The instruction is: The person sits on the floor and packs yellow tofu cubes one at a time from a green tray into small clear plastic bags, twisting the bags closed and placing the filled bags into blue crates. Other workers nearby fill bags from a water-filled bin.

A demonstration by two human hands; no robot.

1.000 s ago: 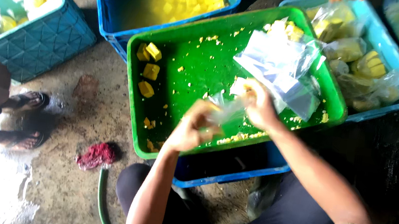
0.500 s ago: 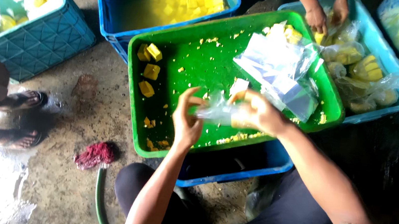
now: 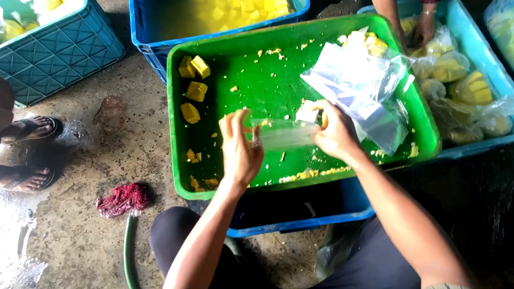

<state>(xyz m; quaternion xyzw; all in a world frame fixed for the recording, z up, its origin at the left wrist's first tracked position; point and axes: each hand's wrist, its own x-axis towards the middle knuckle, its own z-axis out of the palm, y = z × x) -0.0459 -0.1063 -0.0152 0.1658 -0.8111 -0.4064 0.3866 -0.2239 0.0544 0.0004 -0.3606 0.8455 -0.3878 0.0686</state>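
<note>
Since a moment ago both hands have spread apart: left hand (image 3: 240, 152) and right hand (image 3: 334, 133) each pinch an end of the clear plastic bag (image 3: 284, 135), now stretched flat over the green tray (image 3: 239, 75), mid-scene.

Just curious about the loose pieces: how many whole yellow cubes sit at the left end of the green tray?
4: two touching at the top, one below, one lowest, all on the green tray. Crumbs excluded.

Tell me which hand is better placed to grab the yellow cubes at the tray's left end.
Left, probably. The left hand holds the near end of the clear bag and sits closer to the cubes. The right hand grips the bag's far end, by the bag stack.
</note>
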